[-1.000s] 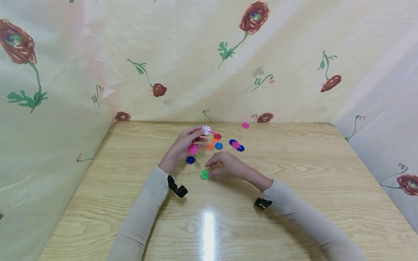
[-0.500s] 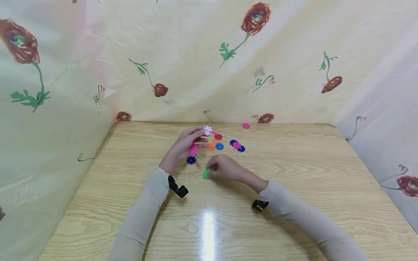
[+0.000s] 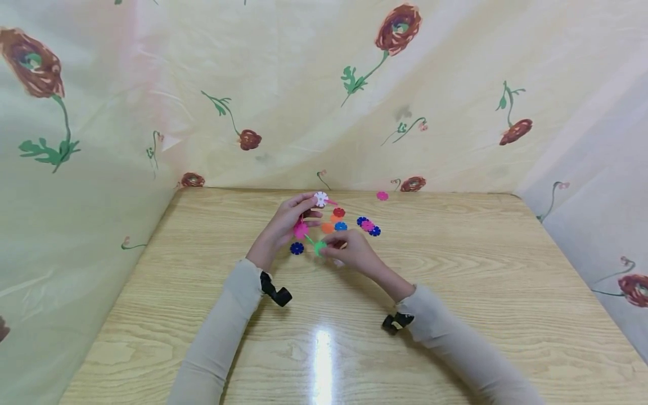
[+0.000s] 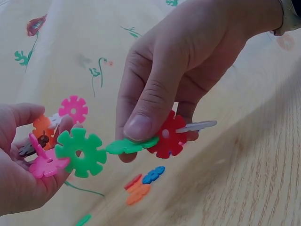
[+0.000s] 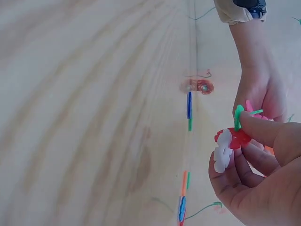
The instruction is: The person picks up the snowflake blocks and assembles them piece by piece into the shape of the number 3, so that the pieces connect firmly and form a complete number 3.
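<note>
You're in a screened nook, room type unclear: flower-printed sheeting [image 3: 304,84] lines the wood-grain table's [image 3: 455,253] far, left and right edges.

2 long beige sleeves [image 3: 215,337] had wrinkled cuffs [image 3: 253,274], and 2 small black devices [image 3: 283,296] sat beside them.
</note>
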Available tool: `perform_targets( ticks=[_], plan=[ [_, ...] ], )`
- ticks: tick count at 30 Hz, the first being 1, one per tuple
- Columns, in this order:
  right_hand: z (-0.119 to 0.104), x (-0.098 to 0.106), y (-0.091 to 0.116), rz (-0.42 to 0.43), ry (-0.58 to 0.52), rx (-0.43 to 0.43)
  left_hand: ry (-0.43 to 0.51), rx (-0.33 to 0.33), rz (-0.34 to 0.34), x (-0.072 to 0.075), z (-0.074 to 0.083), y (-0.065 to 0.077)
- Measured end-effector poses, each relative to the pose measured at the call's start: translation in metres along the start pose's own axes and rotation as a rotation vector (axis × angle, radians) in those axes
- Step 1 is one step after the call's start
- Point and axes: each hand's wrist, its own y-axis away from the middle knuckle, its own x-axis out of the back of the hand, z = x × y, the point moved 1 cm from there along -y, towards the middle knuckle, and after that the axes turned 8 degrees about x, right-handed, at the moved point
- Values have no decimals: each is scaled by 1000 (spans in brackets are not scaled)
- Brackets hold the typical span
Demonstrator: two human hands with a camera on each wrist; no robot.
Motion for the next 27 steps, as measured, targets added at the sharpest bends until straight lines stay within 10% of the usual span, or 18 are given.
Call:
perform_targets(
  ticks=[27],
  plan=[
    [-10,-3,3,36,27,22,-39,-70,29,-9,-6,-1]
  ],
)
